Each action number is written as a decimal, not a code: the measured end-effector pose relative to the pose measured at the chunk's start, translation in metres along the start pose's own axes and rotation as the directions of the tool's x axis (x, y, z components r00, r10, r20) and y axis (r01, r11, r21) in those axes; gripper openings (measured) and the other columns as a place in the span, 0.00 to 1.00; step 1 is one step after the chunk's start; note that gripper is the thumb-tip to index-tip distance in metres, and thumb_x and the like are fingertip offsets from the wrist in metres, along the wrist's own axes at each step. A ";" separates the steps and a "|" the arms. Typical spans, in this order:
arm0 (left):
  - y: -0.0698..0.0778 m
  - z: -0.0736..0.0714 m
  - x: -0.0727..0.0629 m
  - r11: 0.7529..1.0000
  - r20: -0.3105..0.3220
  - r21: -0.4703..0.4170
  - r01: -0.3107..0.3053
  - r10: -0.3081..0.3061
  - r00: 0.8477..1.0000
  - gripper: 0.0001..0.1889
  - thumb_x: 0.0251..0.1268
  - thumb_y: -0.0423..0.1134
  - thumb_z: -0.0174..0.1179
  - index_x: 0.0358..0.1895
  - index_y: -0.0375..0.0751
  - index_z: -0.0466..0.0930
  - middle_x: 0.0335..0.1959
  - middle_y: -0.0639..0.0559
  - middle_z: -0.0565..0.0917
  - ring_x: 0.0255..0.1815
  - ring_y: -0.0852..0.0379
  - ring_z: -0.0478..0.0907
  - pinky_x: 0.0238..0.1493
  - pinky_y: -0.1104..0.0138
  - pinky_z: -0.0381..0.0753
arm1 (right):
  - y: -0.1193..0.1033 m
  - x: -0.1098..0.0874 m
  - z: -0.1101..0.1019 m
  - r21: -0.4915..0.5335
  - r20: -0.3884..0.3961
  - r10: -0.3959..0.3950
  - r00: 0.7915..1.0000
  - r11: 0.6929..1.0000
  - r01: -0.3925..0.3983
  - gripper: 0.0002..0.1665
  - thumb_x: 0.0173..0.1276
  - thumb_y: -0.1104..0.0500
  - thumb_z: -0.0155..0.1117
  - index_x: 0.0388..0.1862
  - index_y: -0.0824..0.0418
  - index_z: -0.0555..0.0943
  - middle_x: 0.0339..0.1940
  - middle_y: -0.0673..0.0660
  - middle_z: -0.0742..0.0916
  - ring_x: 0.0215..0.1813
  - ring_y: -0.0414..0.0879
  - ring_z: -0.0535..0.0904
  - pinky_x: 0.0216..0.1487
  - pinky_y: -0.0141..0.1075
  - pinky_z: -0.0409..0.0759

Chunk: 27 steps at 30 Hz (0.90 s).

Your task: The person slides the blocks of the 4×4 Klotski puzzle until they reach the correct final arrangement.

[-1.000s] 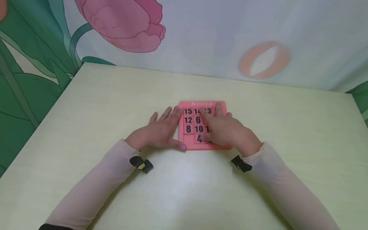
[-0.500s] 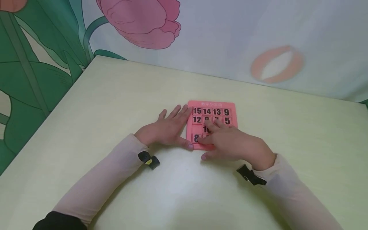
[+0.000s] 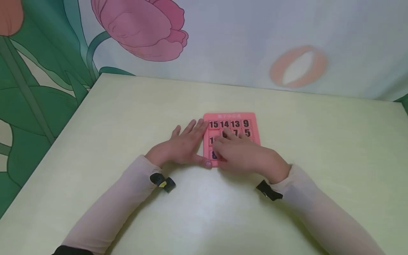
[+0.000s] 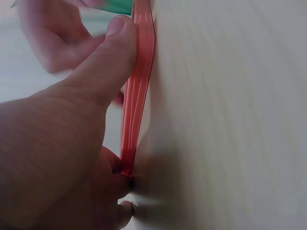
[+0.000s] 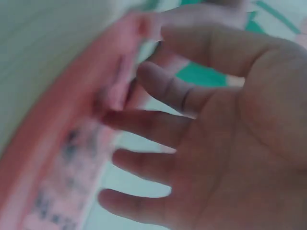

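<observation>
A pink sliding number puzzle lies flat on the table, black numbers on its square tiles; 15, 14, 13 and 9 fill the far row. My left hand rests at its left side, fingers straight along the edge and thumb at the near left corner. In the left wrist view the thumb presses the puzzle's side wall. Above the near part of the puzzle is my right hand, covering many tiles. The right wrist view, blurred, shows its fingers extended, one reaching onto the tiles near an open slot.
The pale wooden table extends around the puzzle on every side. Behind it hangs a cloth backdrop printed with a pink flower and green leaves. A black strap piece sits at each wrist.
The 8 tile has slid down to the near left corner, then a tile starting with 1 down the left column into the third row. My right hand shifted over them; my left hand stays at the edge.
</observation>
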<state>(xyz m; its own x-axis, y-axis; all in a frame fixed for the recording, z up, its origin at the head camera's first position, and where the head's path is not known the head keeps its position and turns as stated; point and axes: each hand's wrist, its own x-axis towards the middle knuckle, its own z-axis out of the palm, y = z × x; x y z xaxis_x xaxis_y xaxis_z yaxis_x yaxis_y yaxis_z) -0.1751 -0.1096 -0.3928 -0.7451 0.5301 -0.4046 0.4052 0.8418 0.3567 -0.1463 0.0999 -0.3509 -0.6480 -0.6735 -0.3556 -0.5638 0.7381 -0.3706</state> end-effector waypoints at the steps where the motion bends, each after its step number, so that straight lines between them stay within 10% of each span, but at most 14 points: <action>1: 0.000 0.001 0.000 1.000 -0.003 -0.005 -0.001 0.001 1.000 0.69 0.51 0.76 0.64 0.83 0.44 0.29 0.83 0.48 0.31 0.81 0.46 0.24 0.74 0.38 0.30 | -0.001 -0.002 -0.001 0.010 0.012 -0.020 1.000 1.000 0.020 0.06 0.73 0.54 0.62 0.37 0.50 0.74 0.54 0.57 0.84 0.75 0.63 0.64 0.68 0.65 0.63; 6: 0.000 0.004 0.001 1.000 0.000 -0.022 -0.005 0.005 1.000 0.70 0.50 0.75 0.65 0.82 0.45 0.29 0.83 0.49 0.31 0.81 0.46 0.24 0.74 0.38 0.30 | -0.001 -0.005 -0.006 0.098 -0.017 -0.086 0.996 0.991 0.087 0.01 0.73 0.59 0.62 0.41 0.52 0.79 0.32 0.49 0.80 0.43 0.48 0.76 0.47 0.44 0.76; 9: 0.000 0.005 0.002 1.000 0.006 -0.011 -0.002 0.002 1.000 0.69 0.51 0.75 0.65 0.82 0.44 0.29 0.83 0.49 0.31 0.81 0.45 0.24 0.74 0.37 0.31 | 0.005 0.004 -0.004 0.067 -0.079 -0.023 0.997 0.997 0.028 0.02 0.74 0.61 0.58 0.43 0.56 0.78 0.53 0.58 0.84 0.60 0.54 0.77 0.61 0.48 0.75; 13: 0.001 0.004 0.002 1.000 0.009 0.004 0.000 0.000 1.000 0.69 0.51 0.75 0.64 0.82 0.44 0.29 0.83 0.49 0.31 0.81 0.45 0.24 0.74 0.37 0.32 | 0.012 0.018 -0.002 0.003 -0.080 0.082 0.993 0.997 -0.082 0.09 0.76 0.61 0.53 0.51 0.59 0.76 0.80 0.63 0.64 0.81 0.64 0.47 0.73 0.64 0.51; 18: 0.002 0.000 0.003 1.000 -0.002 0.015 -0.009 0.009 1.000 0.69 0.51 0.75 0.64 0.82 0.45 0.29 0.83 0.49 0.32 0.82 0.46 0.24 0.74 0.37 0.32 | 0.011 0.017 -0.007 -0.004 -0.033 0.109 0.993 0.994 -0.109 0.25 0.76 0.61 0.50 0.70 0.61 0.73 0.80 0.61 0.63 0.81 0.62 0.46 0.74 0.63 0.49; 23: 0.003 0.000 0.002 1.000 -0.005 -0.005 0.000 0.000 1.000 0.70 0.50 0.76 0.64 0.82 0.46 0.29 0.83 0.49 0.31 0.81 0.46 0.24 0.74 0.38 0.31 | 0.006 0.004 -0.013 0.051 -0.021 0.059 0.998 0.997 -0.058 0.10 0.74 0.61 0.52 0.48 0.56 0.80 0.55 0.58 0.84 0.75 0.58 0.63 0.68 0.53 0.68; 27: 0.003 0.001 0.001 1.000 -0.002 -0.006 0.009 -0.009 1.000 0.69 0.50 0.76 0.64 0.82 0.46 0.28 0.83 0.49 0.32 0.81 0.46 0.24 0.74 0.38 0.31 | 0.006 0.003 -0.013 0.033 -0.073 0.077 0.994 0.997 -0.074 0.11 0.74 0.61 0.53 0.52 0.59 0.77 0.65 0.65 0.79 0.75 0.60 0.63 0.70 0.57 0.65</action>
<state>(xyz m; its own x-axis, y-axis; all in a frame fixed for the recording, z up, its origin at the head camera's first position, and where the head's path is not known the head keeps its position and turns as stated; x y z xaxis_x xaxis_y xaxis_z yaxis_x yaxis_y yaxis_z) -0.1743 -0.1068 -0.3927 -0.7501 0.5220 -0.4060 0.3950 0.8461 0.3580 -0.1582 0.1034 -0.3432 -0.7247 -0.6104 -0.3197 -0.4971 0.7844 -0.3709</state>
